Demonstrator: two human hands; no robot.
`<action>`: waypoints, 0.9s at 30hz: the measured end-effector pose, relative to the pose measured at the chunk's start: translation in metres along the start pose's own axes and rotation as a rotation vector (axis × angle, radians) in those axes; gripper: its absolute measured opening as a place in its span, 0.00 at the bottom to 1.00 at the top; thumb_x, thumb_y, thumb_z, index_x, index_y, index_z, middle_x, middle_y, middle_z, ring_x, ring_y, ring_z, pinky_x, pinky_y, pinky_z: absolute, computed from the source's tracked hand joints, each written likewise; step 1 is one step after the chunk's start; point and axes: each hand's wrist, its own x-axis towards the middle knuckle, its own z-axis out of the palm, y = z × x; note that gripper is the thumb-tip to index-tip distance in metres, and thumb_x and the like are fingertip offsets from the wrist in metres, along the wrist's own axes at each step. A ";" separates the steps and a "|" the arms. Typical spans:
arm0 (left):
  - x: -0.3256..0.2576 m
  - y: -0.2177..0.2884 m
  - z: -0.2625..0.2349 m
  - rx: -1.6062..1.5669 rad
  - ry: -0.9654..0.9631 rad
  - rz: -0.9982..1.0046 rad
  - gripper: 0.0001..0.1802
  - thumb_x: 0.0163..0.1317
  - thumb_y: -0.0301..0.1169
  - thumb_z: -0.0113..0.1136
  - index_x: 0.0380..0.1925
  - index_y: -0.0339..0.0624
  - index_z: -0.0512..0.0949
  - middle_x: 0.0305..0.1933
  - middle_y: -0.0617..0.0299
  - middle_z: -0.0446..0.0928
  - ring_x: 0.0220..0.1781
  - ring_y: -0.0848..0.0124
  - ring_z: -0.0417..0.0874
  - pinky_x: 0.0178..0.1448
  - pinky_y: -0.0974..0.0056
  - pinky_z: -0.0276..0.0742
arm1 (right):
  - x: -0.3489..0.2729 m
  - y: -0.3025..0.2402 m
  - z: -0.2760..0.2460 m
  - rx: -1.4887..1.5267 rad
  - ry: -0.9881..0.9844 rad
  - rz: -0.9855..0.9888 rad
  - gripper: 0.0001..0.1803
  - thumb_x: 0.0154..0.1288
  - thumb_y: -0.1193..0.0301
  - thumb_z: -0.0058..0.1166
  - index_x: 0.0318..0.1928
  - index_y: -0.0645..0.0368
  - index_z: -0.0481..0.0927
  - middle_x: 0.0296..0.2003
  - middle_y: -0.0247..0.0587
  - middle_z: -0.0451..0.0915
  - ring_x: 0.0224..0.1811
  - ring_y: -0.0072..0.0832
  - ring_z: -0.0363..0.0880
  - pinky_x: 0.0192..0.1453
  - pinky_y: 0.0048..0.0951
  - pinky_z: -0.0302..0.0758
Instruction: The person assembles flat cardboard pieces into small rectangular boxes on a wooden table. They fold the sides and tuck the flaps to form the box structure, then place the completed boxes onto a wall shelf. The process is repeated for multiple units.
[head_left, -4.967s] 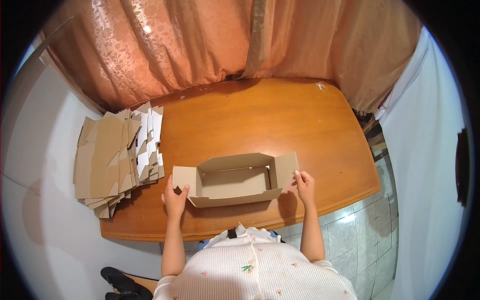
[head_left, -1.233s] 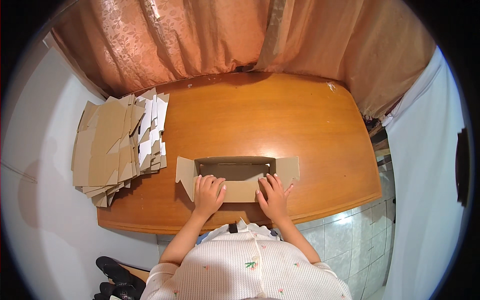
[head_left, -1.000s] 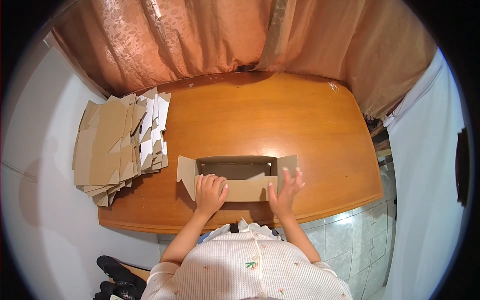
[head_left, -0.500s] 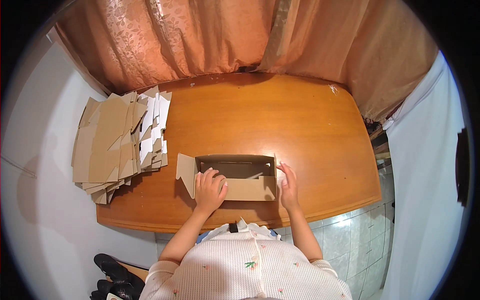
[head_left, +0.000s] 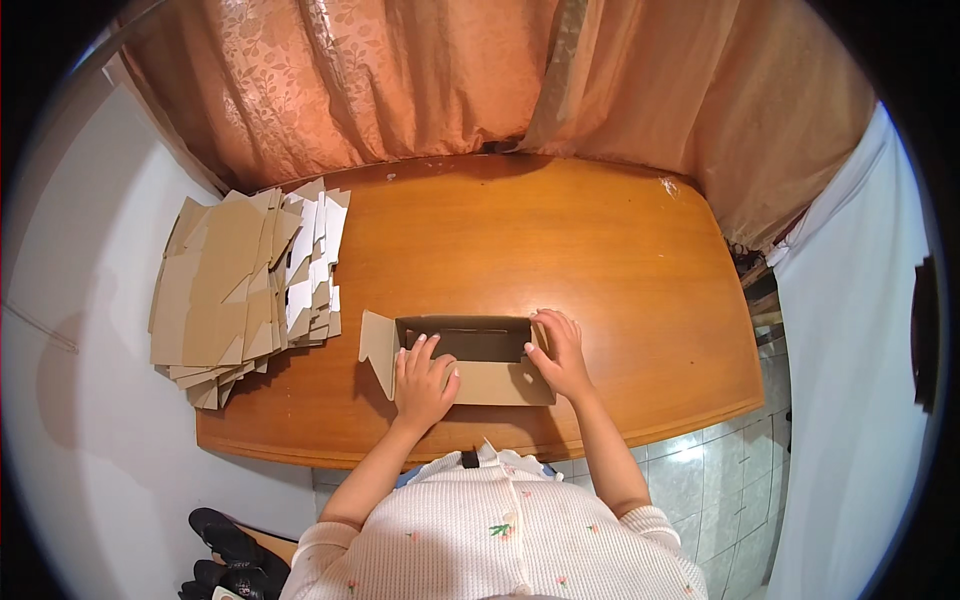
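The box (head_left: pixel 465 358) sits at the table's (head_left: pixel 560 250) near edge, half formed, its left end flap still open. The left hand (head_left: pixel 424 382) lies on the front wall, fingers spread flat. The right hand (head_left: pixel 560 352) presses the right end, fingers together and curled over it. Folding is under way; tucking the left flap looks next, with the front wall steadied.

The left hand (head_left: pixel 425 383) is covering part of the near wall of the open brown cardboard box (head_left: pixel 470 358), and the right hand (head_left: pixel 560 352) is hiding its right end flap. The lower sheets in the stack of flat cardboard blanks (head_left: pixel 240 285) are lying buried. Dark shoes (head_left: pixel 225 560) are running off the rim.
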 end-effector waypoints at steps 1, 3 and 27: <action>0.000 0.000 0.000 -0.002 0.001 0.000 0.11 0.55 0.37 0.57 0.37 0.48 0.79 0.59 0.54 0.69 0.65 0.55 0.64 0.67 0.44 0.55 | 0.001 0.003 0.002 -0.004 -0.015 -0.009 0.17 0.55 0.71 0.54 0.46 0.57 0.75 0.50 0.48 0.72 0.57 0.44 0.66 0.63 0.40 0.58; 0.000 0.000 0.000 -0.004 0.014 0.007 0.12 0.54 0.37 0.57 0.37 0.48 0.79 0.58 0.54 0.70 0.65 0.55 0.65 0.67 0.45 0.56 | 0.002 0.005 0.005 0.011 -0.010 -0.008 0.16 0.54 0.72 0.54 0.46 0.57 0.75 0.50 0.48 0.72 0.57 0.44 0.66 0.63 0.40 0.58; 0.000 -0.001 0.000 -0.042 0.089 0.055 0.11 0.52 0.35 0.60 0.36 0.46 0.79 0.56 0.54 0.70 0.62 0.53 0.67 0.64 0.51 0.59 | -0.013 0.010 0.016 -0.160 -0.171 0.034 0.34 0.47 0.55 0.61 0.57 0.51 0.73 0.63 0.57 0.56 0.67 0.53 0.51 0.69 0.48 0.51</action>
